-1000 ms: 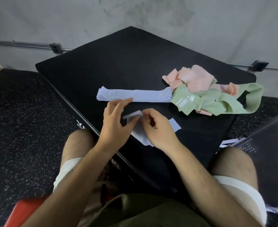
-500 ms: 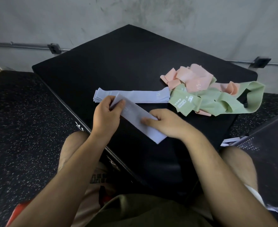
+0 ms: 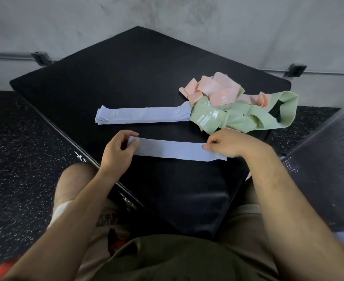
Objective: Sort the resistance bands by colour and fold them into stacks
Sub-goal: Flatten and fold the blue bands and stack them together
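Blue band (image 3: 177, 150) runs straight between the two grips, lying flat on or just over the black padded block (image 3: 136, 67); I cannot tell which. The left hand (image 3: 117, 154) pinches its left end between curled fingers and thumb. The right hand (image 3: 227, 144) pinches it near the other end, with a short tail poking out past the fingertips. Just beyond the held band, away from the person, a stack of blue bands (image 3: 142, 115) lies roughly parallel to it. Beyond the right-hand grip, touching that stack's end, green bands (image 3: 238, 116) sit in a loose tangle, with pink bands (image 3: 217, 88) heaped behind and partly over them.
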